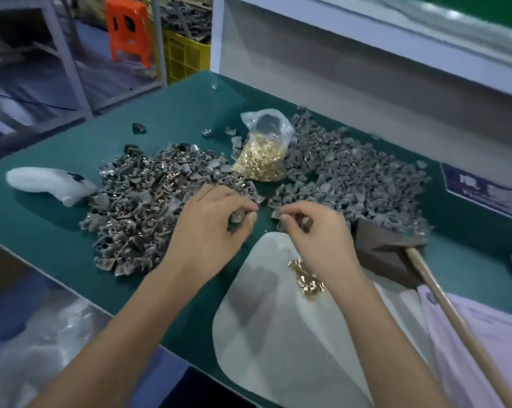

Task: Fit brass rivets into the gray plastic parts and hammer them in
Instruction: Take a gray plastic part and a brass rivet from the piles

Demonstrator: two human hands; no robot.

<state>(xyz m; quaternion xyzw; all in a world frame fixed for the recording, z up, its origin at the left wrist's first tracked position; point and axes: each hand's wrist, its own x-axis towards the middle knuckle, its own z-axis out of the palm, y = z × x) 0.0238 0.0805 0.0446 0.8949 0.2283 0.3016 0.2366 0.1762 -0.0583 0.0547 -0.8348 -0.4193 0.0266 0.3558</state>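
At the left edge of the frame, on the green table (57,254), lies a white plastic object (50,184). Right of it, a heap of gray plastic parts (142,207). Left hand (210,225), centre frame, at the heap's near edge: fingers curled, pinching one gray part (237,217) between thumb and fingertips. Upper centre, a clear bag of brass rivets (262,154), open-topped, standing between the two heaps. Right hand (313,231), just right of the left one: fingers curled, forefinger and thumb pinched together; what they hold is too small to tell. Below it, a white pad (266,334) bearing loose brass rivets (306,279). Right of centre, a second heap of gray parts (360,178). Lower right, a hammer (396,248) with a wooden handle.
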